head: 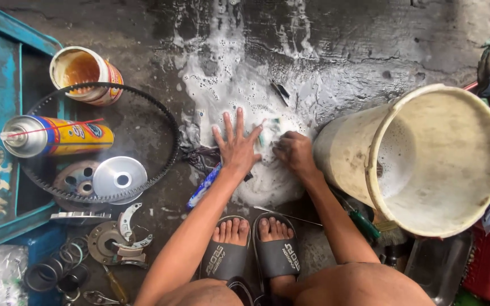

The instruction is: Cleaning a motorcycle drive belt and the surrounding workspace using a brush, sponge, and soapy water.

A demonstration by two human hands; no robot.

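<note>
My left hand (235, 145) lies flat, fingers spread, on a soapy, foam-covered part (265, 175) on the wet concrete floor. My right hand (293, 152) is closed around a small brush (269, 130) with a pale green handle, its head pressed on the same foamy part. White suds (228, 79) spread up the floor behind both hands. What lies under the foam is hidden. My feet in black sandals (253, 252) are just below.
A large cream bucket (426, 158) lies tilted at the right. At left are a black toothed belt (160, 113), a spray can (58, 136), an open tin (86, 73), metal pulley discs (117, 178), clutch parts (117, 238), springs (52, 272) and a blue crate edge (7, 28). A green-handled screwdriver (364, 224) is beside my right forearm.
</note>
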